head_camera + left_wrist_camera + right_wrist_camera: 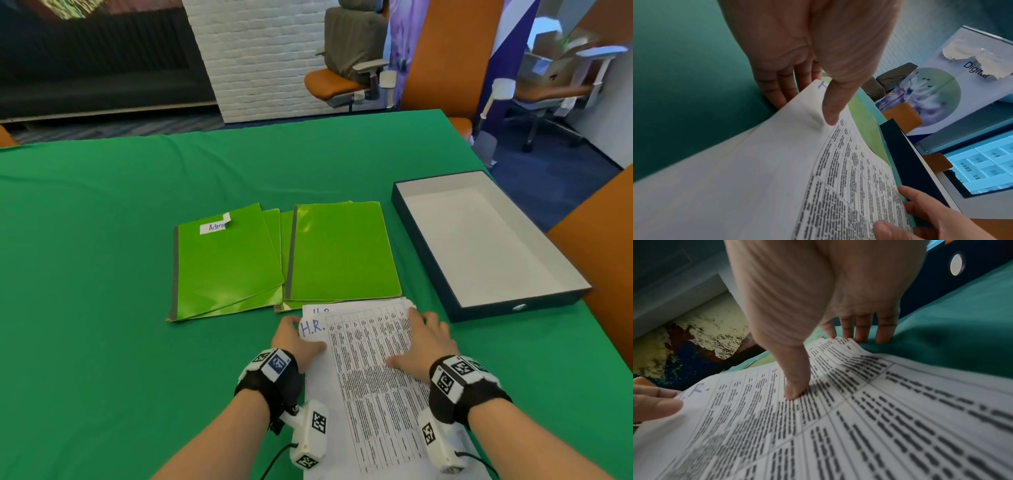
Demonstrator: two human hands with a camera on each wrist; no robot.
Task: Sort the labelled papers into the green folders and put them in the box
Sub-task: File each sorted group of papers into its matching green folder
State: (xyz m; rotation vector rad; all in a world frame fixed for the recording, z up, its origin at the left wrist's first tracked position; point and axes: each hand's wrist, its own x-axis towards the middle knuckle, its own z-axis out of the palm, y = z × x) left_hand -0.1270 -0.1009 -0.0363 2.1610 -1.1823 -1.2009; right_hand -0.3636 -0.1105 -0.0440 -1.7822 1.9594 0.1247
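A stack of printed papers lies at the near edge of the green table, its top sheet marked "H.R." in blue. My left hand pinches the top left corner, thumb on the sheet and fingers under it. My right hand rests on the stack's right side, its thumb pressed on the print and its fingers straight down at the edge. Beyond the papers lie two piles of green folders: the left pile has an "Adm" label, the right pile is plain. A dark box with a white inside stands at the right.
Green cloth covers the table, with bare room to the left and behind the folders. Orange office chairs stand beyond the far edge, and another orange chair back is close by the box at the right.
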